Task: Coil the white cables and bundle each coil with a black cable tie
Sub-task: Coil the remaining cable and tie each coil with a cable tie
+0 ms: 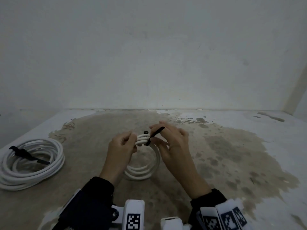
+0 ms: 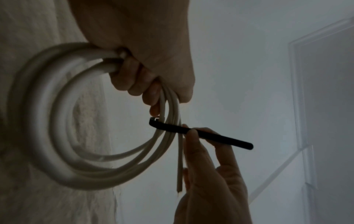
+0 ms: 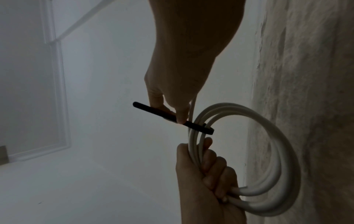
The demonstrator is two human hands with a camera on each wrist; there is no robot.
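White round cable, wound into a small coil (image 1: 144, 170), hangs upright above the middle of the stained, worn grey-brown tabletop (image 1: 224, 155), held up between both hands. A larger coil of the same white cable (image 1: 31, 163) lies flat on the tabletop at the near left, well apart from the hands, with a flat black strap (image 1: 28, 155) lying across its top. A pale plastered wall (image 1: 149, 52) rises behind the far edge of the tabletop.

The left hand (image 1: 122, 145) grips the top of the small coil, its fingers (image 2: 134, 78) curled tightly round the gathered strands. The right hand (image 1: 172, 141) is just beside it on the right; its thumb and forefinger pinch the thin black cable tie (image 2: 199, 134), while the other fingers are loosely spread. The tie crosses the bunched strands just beside the left fingers, its square head (image 2: 154, 119) showing on one side of the strands and its free tail sticking out past the right hand's pinch. One loose cable end (image 2: 180, 174) juts out from the bundle, next to the right hand's fingers.
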